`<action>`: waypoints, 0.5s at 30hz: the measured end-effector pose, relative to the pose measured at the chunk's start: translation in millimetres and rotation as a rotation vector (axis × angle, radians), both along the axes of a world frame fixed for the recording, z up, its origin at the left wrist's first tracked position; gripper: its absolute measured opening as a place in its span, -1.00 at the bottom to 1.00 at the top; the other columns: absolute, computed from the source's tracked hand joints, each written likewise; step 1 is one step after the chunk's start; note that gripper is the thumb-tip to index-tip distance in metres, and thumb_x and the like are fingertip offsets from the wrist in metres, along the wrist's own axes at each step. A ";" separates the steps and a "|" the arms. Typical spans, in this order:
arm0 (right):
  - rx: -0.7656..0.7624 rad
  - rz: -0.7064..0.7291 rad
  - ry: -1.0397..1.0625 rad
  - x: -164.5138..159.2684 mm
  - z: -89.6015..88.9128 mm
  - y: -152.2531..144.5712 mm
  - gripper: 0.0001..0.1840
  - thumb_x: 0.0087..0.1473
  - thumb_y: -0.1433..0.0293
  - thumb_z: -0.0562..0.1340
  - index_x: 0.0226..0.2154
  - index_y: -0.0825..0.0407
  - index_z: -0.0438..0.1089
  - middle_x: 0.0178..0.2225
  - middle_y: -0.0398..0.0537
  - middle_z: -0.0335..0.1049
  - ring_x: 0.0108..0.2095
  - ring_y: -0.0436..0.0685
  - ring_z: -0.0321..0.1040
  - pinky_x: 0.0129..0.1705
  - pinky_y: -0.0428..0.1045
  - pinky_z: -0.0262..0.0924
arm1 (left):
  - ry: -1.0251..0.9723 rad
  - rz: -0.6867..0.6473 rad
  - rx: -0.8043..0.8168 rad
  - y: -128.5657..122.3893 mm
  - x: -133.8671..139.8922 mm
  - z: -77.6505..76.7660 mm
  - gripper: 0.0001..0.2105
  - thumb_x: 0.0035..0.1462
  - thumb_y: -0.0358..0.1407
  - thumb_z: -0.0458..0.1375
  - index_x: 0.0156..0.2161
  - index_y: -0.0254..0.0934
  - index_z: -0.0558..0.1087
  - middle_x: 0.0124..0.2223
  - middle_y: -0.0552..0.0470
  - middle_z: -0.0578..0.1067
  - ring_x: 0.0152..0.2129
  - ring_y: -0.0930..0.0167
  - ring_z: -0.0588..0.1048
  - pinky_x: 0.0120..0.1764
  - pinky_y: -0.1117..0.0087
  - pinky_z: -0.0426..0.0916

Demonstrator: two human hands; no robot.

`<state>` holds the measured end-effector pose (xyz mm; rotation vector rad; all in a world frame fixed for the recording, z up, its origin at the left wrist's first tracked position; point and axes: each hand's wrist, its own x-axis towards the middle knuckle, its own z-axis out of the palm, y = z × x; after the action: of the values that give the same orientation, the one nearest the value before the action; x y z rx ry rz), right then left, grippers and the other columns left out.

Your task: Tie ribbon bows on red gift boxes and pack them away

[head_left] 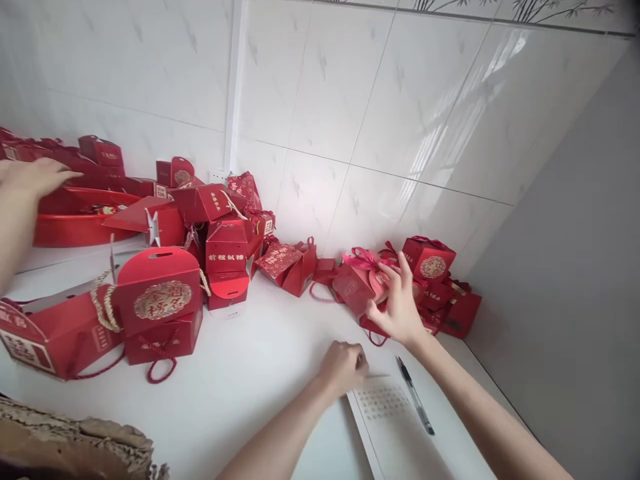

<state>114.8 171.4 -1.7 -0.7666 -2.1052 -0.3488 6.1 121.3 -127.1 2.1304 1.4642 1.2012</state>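
My left hand [344,367] is closed, with its fingers curled, at the top left corner of a pad of printed paper [387,417]. Whatever those fingers hold, if anything, is hidden. Thumb and fingers spread apart, my right hand [400,307] reaches over the pile at the right. It is in front of a red gift box [354,288] with a bright pink ribbon bow [365,257]; I cannot tell whether it touches the box. Between the pad and my right forearm lies a black pen [416,395].
Another person's hand [35,177] reaches over a red plastic basin [75,230] at the far left. Red boxes with cords, such as a round-topped box [163,293], crowd the left and back. Torn cardboard [80,440] lies at the lower left. A tiled wall [310,113] stands behind.
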 end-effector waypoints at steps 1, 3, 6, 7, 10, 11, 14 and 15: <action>0.062 0.063 0.028 15.6 -7.3 -18.2 -0.33 -0.06 0.21 0.12 0.10 0.05 -0.02 0.25 0.20 -0.44 0.21 0.47 -0.21 0.09 0.35 -0.04 | -0.034 0.024 -0.020 1.9 -2.7 0.1 -0.87 -0.08 -0.45 0.02 -0.54 -0.28 0.39 -0.53 -0.01 0.48 -0.55 0.36 0.42 -0.35 0.35 0.28; 0.143 0.136 0.131 42.9 -26.4 -48.0 -0.38 -0.02 0.18 0.09 0.10 0.00 0.00 0.23 0.17 -0.32 0.19 0.47 -0.18 0.08 0.39 -0.07 | -0.114 0.080 -0.055 6.2 -8.4 -0.2 -0.86 -0.07 -0.45 0.00 -0.49 -0.29 0.40 -0.47 -0.05 0.49 -0.46 0.32 0.43 -0.33 0.33 0.28; 0.073 0.269 0.131 68.2 -62.4 -71.3 -0.42 0.04 0.11 0.01 0.09 -0.02 0.00 0.14 0.19 -0.11 0.14 0.44 -0.06 0.03 0.36 0.03 | -0.250 0.157 -0.101 12.6 -16.2 -0.5 -0.87 -0.07 -0.44 0.01 -0.43 -0.29 0.41 -0.40 -0.07 0.49 -0.34 0.28 0.43 -0.23 0.27 0.28; -0.009 0.315 0.074 72.4 -73.5 -74.1 -0.40 0.06 0.08 -0.01 0.10 -0.01 -0.01 0.11 0.20 -0.07 0.13 0.41 -0.03 0.02 0.34 0.07 | -0.297 0.175 -0.114 14.4 -18.3 -0.1 -0.87 -0.09 -0.44 0.01 -0.42 -0.29 0.40 -0.39 -0.07 0.49 -0.32 0.27 0.42 -0.21 0.26 0.27; -0.259 0.358 -0.057 76.5 -94.2 -75.4 -0.30 0.06 0.03 -0.01 0.16 0.03 -0.13 0.14 0.24 -0.13 0.17 0.39 -0.09 0.05 0.30 0.07 | -0.432 0.165 -0.160 16.5 -22.1 4.9 -0.88 -0.09 -0.36 0.01 -0.42 -0.28 0.38 -0.41 -0.03 0.48 -0.36 0.30 0.44 -0.23 0.28 0.30; -0.317 0.340 -0.047 76.6 -96.4 -75.3 -0.25 0.05 0.02 0.01 0.18 0.04 -0.18 0.18 0.26 -0.19 0.20 0.40 -0.15 0.09 0.31 0.03 | -0.472 0.149 -0.172 15.9 -22.3 8.1 -0.87 -0.08 -0.31 0.01 -0.42 -0.28 0.38 -0.41 -0.02 0.49 -0.37 0.31 0.45 -0.25 0.29 0.31; -0.477 0.293 0.011 78.5 -96.1 -76.2 -0.09 -0.05 0.00 0.14 0.19 0.04 -0.24 0.23 0.27 -0.35 0.24 0.41 -0.33 0.16 0.32 -0.10 | -0.566 0.099 -0.177 12.3 -18.1 22.0 -0.75 -0.03 -0.15 -0.03 -0.39 -0.29 0.37 -0.33 -0.04 0.50 -0.30 0.30 0.47 -0.25 0.32 0.33; -0.542 0.281 0.039 80.1 -95.9 -76.6 -0.05 -0.08 0.00 0.19 0.19 0.04 -0.26 0.23 0.27 -0.35 0.25 0.41 -0.35 0.16 0.32 -0.11 | -0.584 0.076 -0.171 11.0 -14.9 27.1 -0.72 -0.02 -0.12 -0.05 -0.38 -0.29 0.37 -0.30 -0.06 0.49 -0.26 0.30 0.47 -0.22 0.32 0.33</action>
<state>194.8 94.8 -97.6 -0.7516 -2.2549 0.4021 -8.8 132.3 -100.0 1.4484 1.3222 1.4970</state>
